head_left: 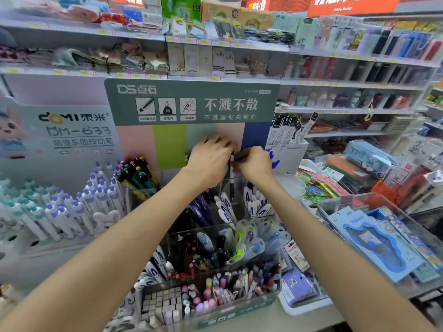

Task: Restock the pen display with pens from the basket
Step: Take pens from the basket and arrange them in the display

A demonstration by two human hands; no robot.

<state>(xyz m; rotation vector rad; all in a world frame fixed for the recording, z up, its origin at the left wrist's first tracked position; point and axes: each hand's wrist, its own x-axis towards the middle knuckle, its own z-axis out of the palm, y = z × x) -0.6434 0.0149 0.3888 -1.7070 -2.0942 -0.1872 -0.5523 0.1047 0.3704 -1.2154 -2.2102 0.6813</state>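
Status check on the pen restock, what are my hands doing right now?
Both hands up at display, gripping one black-and-white pen. Pen upright over back compartment. Nothing blocking.

Two hands: left hand (211, 159), right hand (254, 164). One black-and-white pen (231, 173) between them. Two header boards: green header board (191, 101), DOMI header board (79, 130) left.

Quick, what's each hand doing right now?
Left hand: grips the upright black-and-white pen, with others bunched behind.
Right hand: pinches that same pen near its top.
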